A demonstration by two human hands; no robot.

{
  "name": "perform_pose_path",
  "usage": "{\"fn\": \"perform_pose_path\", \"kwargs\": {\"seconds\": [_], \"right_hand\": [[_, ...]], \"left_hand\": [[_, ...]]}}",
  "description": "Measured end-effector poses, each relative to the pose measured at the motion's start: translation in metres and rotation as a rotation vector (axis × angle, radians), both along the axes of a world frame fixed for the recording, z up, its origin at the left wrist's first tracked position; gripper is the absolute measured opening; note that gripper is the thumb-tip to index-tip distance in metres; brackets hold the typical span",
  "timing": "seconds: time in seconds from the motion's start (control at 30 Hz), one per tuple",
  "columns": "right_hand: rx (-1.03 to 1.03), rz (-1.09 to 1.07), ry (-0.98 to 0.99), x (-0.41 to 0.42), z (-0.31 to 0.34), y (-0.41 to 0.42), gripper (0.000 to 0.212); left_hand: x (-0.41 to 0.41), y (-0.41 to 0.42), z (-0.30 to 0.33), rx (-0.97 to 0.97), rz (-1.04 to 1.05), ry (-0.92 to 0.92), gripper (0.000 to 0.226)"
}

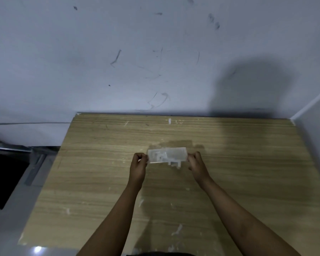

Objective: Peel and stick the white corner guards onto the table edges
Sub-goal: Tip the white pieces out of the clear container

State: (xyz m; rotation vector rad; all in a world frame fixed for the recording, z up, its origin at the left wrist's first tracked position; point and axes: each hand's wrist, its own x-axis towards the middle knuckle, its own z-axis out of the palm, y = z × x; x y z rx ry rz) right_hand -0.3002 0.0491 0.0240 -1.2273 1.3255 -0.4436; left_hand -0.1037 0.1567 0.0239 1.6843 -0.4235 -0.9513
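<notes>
At the far left of the frame a dark opening with a grey metal frame (11,174) sat beside the pale glossy floor (6,228), where a bright spot of light reflected near the lower left. To its right stretched the light wood-grain tabletop (100,182), streaked and flecked with white smears, filling the lower middle of the frame; its far edge met a white wall (81,52) marked with dark scuffs and scribbles.

Just left of centre, the left hand (139,163) was closed in a pinch on the left end of a small clear, whitish rectangular plastic packet (167,155), fingers curled over its edge. The packet was held flat between both hands, raised a little above the tabletop, with its shadow falling on the wood just behind it. Pale white angular pieces showed through it, and a few jutted from its lower edge; they were too blurred to tell whether these were the corner guards.

Just right of centre, the right hand (197,163) gripped the packet's right end in the same pinch. A broad dark shadow (251,85) lay on the wall in the upper right, and a white panel (314,126) bordered the table at the right edge.
</notes>
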Motion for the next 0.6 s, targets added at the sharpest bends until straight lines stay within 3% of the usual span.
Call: {"fn": "perform_pose_path", "kwargs": {"seconds": [0.2,0.3,0.6], "right_hand": [[-0.01,0.099,0.069,-0.012,-0.013,0.004,0.01],[-0.026,0.077,0.04,-0.016,-0.016,0.006,0.018],[-0.026,0.081,0.027,-0.02,-0.018,0.001,0.016]], "left_hand": [[-0.009,0.01,-0.009,0.06,-0.013,-0.019,0.005],[-0.011,0.009,-0.007,0.049,-0.027,-0.036,0.009],[-0.012,0.005,-0.012,0.032,-0.066,-0.068,0.019]]}}
